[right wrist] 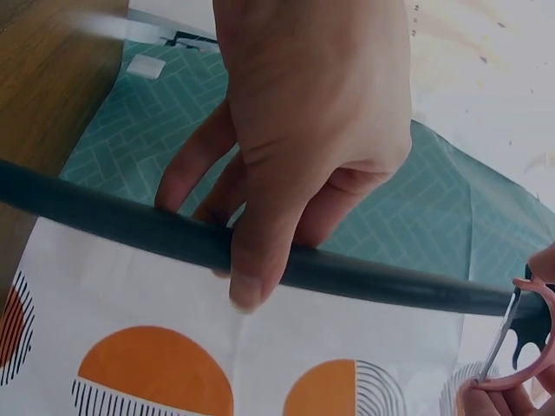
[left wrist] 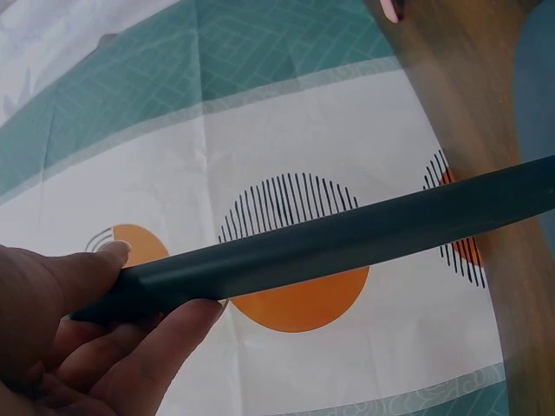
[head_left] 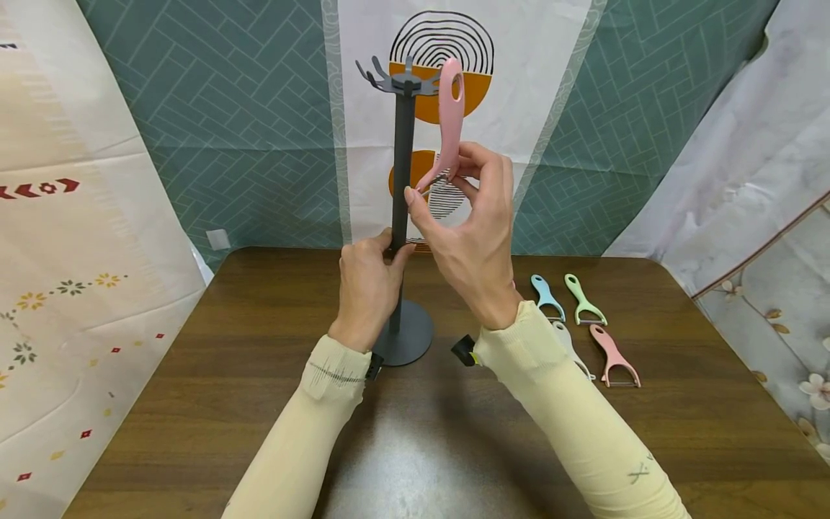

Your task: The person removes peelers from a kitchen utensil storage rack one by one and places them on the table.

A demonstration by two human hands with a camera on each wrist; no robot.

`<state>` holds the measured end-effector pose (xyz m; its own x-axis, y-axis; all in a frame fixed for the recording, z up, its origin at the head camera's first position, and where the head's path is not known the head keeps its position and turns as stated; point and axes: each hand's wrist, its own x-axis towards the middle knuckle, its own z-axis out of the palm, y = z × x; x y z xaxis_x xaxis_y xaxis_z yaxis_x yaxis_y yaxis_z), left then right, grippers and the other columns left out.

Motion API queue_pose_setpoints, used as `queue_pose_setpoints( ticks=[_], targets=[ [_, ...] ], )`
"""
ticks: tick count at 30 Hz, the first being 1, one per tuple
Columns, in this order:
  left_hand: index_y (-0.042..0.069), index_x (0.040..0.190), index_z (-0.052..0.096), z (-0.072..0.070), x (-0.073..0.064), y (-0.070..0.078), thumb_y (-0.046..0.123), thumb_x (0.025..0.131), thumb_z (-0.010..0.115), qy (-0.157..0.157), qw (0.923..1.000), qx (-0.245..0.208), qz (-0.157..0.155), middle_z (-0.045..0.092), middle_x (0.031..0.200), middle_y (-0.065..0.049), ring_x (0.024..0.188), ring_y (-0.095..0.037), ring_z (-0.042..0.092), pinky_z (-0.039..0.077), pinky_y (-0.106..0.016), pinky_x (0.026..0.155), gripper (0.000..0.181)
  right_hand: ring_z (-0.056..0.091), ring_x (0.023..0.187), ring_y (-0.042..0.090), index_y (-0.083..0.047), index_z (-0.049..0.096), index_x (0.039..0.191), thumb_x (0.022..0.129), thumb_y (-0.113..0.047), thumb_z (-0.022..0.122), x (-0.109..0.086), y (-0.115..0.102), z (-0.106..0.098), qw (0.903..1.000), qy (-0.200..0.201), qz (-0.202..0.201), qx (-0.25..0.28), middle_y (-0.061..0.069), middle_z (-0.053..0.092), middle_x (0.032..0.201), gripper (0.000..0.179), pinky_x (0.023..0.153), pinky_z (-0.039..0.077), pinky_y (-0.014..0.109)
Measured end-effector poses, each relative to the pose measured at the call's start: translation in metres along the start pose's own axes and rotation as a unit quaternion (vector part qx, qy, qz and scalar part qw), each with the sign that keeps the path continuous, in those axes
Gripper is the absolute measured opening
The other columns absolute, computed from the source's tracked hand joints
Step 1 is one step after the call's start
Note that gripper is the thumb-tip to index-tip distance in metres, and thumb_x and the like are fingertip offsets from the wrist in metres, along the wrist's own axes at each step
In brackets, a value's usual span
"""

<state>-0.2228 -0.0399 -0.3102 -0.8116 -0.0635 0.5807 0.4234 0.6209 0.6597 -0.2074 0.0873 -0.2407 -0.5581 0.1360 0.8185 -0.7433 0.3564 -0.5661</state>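
Observation:
A dark grey stand (head_left: 403, 144) with a round base and a ring of hooks (head_left: 407, 83) on top rises from the table. My left hand (head_left: 368, 281) grips its pole partway up; in the left wrist view, thumb and fingers wrap the pole (left wrist: 295, 251). Beside the upper pole, my right hand (head_left: 476, 216) pinches a pink peeler (head_left: 450, 115) by its blade end. The handle points up, its hole level with the hooks and just right of them. The right wrist view catches the peeler's blade (right wrist: 500, 334) close to the pole.
On the table's right side lie a blue peeler (head_left: 547, 294), a green peeler (head_left: 581, 297), a white peeler (head_left: 567, 339) partly behind my right sleeve, and another pink peeler (head_left: 612, 353). A patterned cloth (head_left: 259, 130) hangs behind the wooden table (head_left: 246, 404).

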Motion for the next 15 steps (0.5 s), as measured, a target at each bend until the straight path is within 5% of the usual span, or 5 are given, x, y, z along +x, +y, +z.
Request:
queue_pose_setpoints(
  ticks=[15],
  targets=[
    [0.007,0.095,0.078,0.001,-0.001,0.001,0.021,0.092,0.078,0.0,0.9999,0.01,0.004,0.077,0.078,-0.011,0.07,-0.029,0.073,0.054,-0.04,0.058,0.014,0.053,0.113,0.028,0.008,0.055,0.128,0.083,-0.007,0.08,-0.004,-0.019,-0.02,0.9998,-0.002,0.004,-0.017,0.023,0.052,0.122,0.053,0.106,0.053,0.034]
  ],
)
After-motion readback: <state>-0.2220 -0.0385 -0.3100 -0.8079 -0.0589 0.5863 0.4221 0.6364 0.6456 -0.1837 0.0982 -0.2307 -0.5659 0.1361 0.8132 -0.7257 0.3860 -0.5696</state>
